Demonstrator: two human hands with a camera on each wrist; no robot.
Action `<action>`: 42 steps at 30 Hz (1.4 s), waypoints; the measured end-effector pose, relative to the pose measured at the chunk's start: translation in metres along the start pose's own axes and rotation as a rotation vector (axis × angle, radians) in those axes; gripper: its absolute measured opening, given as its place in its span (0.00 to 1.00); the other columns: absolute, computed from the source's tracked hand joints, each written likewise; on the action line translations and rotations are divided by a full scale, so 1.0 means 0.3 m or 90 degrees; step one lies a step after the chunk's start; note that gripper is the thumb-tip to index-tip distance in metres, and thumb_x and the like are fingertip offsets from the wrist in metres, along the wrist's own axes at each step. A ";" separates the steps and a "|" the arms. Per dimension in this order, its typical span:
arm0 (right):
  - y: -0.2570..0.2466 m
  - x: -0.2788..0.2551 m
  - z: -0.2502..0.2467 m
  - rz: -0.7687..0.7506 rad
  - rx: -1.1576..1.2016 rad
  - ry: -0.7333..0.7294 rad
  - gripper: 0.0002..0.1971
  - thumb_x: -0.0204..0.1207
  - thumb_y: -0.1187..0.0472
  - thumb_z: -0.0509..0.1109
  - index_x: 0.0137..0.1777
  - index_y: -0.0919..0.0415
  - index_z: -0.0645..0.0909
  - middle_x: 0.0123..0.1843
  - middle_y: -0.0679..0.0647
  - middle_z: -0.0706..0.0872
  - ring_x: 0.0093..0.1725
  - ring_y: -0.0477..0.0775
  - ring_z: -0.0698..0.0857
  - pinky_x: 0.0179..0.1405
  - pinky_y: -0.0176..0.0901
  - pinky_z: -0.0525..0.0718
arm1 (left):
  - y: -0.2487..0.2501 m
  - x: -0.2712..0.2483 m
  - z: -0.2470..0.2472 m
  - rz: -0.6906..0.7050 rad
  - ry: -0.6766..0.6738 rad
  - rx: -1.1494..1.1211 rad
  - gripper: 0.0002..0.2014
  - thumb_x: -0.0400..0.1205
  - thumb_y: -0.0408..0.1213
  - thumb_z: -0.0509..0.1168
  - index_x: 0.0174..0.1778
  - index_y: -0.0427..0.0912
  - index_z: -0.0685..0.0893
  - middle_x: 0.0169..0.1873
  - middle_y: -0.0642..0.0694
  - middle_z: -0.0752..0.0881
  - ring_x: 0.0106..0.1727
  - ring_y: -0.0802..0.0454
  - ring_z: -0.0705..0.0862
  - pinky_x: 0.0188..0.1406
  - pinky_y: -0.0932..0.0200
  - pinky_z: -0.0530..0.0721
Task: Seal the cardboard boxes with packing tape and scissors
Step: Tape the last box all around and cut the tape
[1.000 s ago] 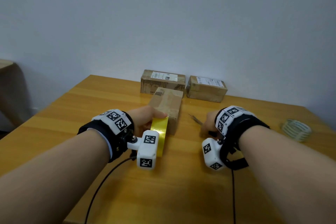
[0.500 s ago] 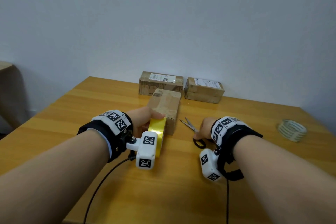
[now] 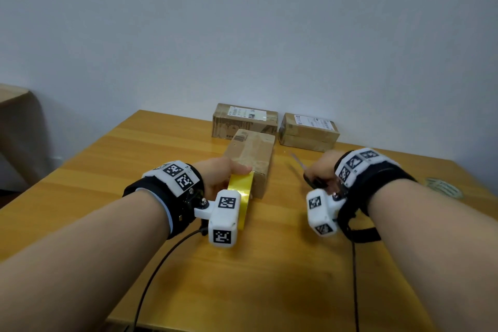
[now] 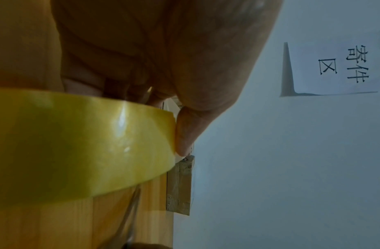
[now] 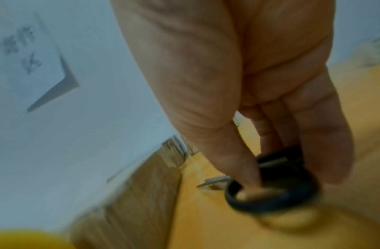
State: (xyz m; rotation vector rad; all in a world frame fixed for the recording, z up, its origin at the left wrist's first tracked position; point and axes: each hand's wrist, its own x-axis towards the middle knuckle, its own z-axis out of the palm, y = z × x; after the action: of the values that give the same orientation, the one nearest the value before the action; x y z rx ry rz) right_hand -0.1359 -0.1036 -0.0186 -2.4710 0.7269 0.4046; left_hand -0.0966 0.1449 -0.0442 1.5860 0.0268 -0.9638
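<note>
Up close, the right hand [image 5: 238,84] hooks the scissors [image 5: 269,190]; overhead, the left hand [image 3: 218,175] grips the tape roll [image 3: 241,197].

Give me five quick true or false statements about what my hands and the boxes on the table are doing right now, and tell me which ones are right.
1. The left hand holds a yellow tape roll. True.
2. The right hand is empty. False: it grips black-handled scissors, a finger through a handle ring.
3. Three cardboard boxes are on the wooden table. True: the near box by the tape, plus the left far box and the right far box at the wall.
4. The tape roll lies flat on top of the near box. False: it stands on edge at the box's near end.
5. A second tape roll lies at the table's left edge. False: it lies far right.
</note>
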 end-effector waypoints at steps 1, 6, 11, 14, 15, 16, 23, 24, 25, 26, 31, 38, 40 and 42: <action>-0.023 -0.004 -0.016 -0.014 0.059 0.008 0.05 0.75 0.65 0.75 0.44 0.62 0.80 0.44 0.58 0.85 0.40 0.55 0.86 0.37 0.46 0.88 | 0.001 0.004 0.002 -0.002 -0.023 -0.023 0.19 0.82 0.41 0.66 0.65 0.33 0.78 0.40 0.37 0.88 0.38 0.41 0.88 0.45 0.47 0.86; -0.212 -0.064 0.029 -0.249 0.102 0.041 0.13 0.75 0.60 0.77 0.58 0.53 0.82 0.54 0.54 0.87 0.48 0.51 0.87 0.48 0.46 0.91 | -0.002 0.016 0.007 0.027 -0.053 -0.060 0.16 0.84 0.36 0.63 0.65 0.31 0.77 0.43 0.37 0.88 0.45 0.42 0.89 0.57 0.45 0.84; -0.268 -0.031 0.177 -0.385 0.009 0.025 0.19 0.78 0.62 0.74 0.66 0.46 0.77 0.60 0.52 0.88 0.58 0.56 0.88 0.57 0.49 0.87 | -0.008 0.021 -0.006 0.057 -0.093 -0.043 0.14 0.86 0.37 0.60 0.64 0.32 0.76 0.41 0.36 0.87 0.39 0.43 0.89 0.47 0.48 0.88; -0.268 -0.021 0.197 -0.380 -0.055 0.065 0.22 0.77 0.60 0.75 0.70 0.47 0.77 0.66 0.51 0.85 0.64 0.55 0.84 0.65 0.47 0.81 | -0.013 0.020 -0.019 0.068 -0.115 -0.025 0.13 0.86 0.39 0.61 0.61 0.34 0.76 0.40 0.36 0.87 0.41 0.42 0.86 0.57 0.44 0.82; -0.270 -0.021 0.196 -0.379 -0.070 0.072 0.23 0.78 0.60 0.75 0.72 0.47 0.77 0.67 0.51 0.85 0.64 0.54 0.84 0.63 0.43 0.81 | -0.015 0.017 -0.022 0.069 -0.124 -0.014 0.13 0.86 0.39 0.60 0.60 0.33 0.76 0.40 0.36 0.87 0.41 0.41 0.85 0.59 0.43 0.80; -0.273 -0.026 0.194 -0.376 -0.088 0.077 0.24 0.78 0.59 0.74 0.73 0.47 0.76 0.68 0.51 0.84 0.65 0.54 0.83 0.60 0.39 0.80 | -0.015 0.018 -0.026 0.068 -0.128 -0.002 0.12 0.86 0.39 0.60 0.59 0.33 0.76 0.39 0.36 0.86 0.41 0.40 0.84 0.59 0.43 0.79; -0.294 -0.029 0.194 -0.358 -0.136 0.082 0.26 0.79 0.58 0.74 0.76 0.49 0.74 0.72 0.52 0.82 0.68 0.55 0.82 0.58 0.38 0.76 | -0.026 0.010 -0.021 0.026 -0.105 0.119 0.13 0.87 0.43 0.56 0.51 0.35 0.78 0.30 0.41 0.87 0.24 0.48 0.83 0.31 0.56 0.81; -0.296 -0.030 0.193 -0.355 -0.138 0.079 0.26 0.79 0.57 0.74 0.77 0.50 0.74 0.73 0.53 0.82 0.69 0.55 0.81 0.60 0.39 0.77 | -0.033 0.017 -0.021 0.022 -0.107 0.118 0.13 0.87 0.44 0.56 0.51 0.36 0.77 0.29 0.42 0.87 0.23 0.49 0.83 0.30 0.57 0.81; -0.295 -0.026 0.192 -0.355 -0.138 0.077 0.26 0.79 0.57 0.74 0.77 0.50 0.74 0.73 0.53 0.81 0.69 0.55 0.81 0.63 0.41 0.77 | -0.039 0.016 -0.017 0.021 -0.106 0.116 0.14 0.87 0.44 0.56 0.51 0.36 0.77 0.28 0.42 0.86 0.23 0.49 0.83 0.27 0.58 0.82; -0.296 -0.027 0.191 -0.355 -0.136 0.073 0.26 0.79 0.57 0.75 0.76 0.50 0.74 0.73 0.53 0.81 0.69 0.55 0.81 0.64 0.41 0.77 | -0.045 0.023 -0.016 0.018 -0.104 0.115 0.14 0.87 0.45 0.56 0.51 0.35 0.76 0.27 0.42 0.86 0.22 0.50 0.83 0.25 0.60 0.82; -0.300 -0.031 0.182 -0.354 -0.141 0.054 0.26 0.79 0.56 0.74 0.77 0.50 0.74 0.73 0.53 0.81 0.68 0.55 0.81 0.61 0.40 0.76 | -0.042 0.031 -0.008 -0.001 -0.067 0.118 0.17 0.88 0.46 0.56 0.59 0.33 0.72 0.27 0.41 0.86 0.21 0.50 0.84 0.22 0.60 0.83; -0.250 -0.073 0.087 -0.346 0.051 0.038 0.19 0.74 0.58 0.79 0.62 0.54 0.78 0.52 0.53 0.89 0.46 0.49 0.88 0.50 0.45 0.88 | -0.049 0.035 -0.010 -0.044 -0.083 0.117 0.17 0.87 0.50 0.55 0.54 0.37 0.74 0.30 0.44 0.87 0.27 0.49 0.83 0.38 0.53 0.76; -0.204 -0.076 0.044 -0.312 0.169 -0.046 0.18 0.71 0.62 0.81 0.57 0.56 0.79 0.49 0.57 0.89 0.43 0.51 0.87 0.51 0.50 0.90 | -0.050 0.037 -0.009 -0.034 -0.063 0.104 0.17 0.86 0.49 0.58 0.63 0.39 0.72 0.32 0.42 0.87 0.28 0.47 0.83 0.38 0.52 0.78; -0.143 -0.082 0.007 -0.272 0.247 -0.147 0.18 0.68 0.64 0.82 0.55 0.59 0.80 0.46 0.59 0.89 0.41 0.52 0.86 0.49 0.48 0.88 | -0.054 0.042 -0.011 -0.025 -0.065 0.102 0.19 0.85 0.48 0.58 0.67 0.40 0.70 0.33 0.42 0.87 0.30 0.45 0.82 0.40 0.50 0.77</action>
State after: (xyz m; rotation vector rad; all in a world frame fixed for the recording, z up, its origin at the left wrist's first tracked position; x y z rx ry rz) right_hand -0.1317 -0.0615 0.0072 -2.0889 0.1509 0.3394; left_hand -0.0948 0.1462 -0.0648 1.6859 -0.0928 -1.0983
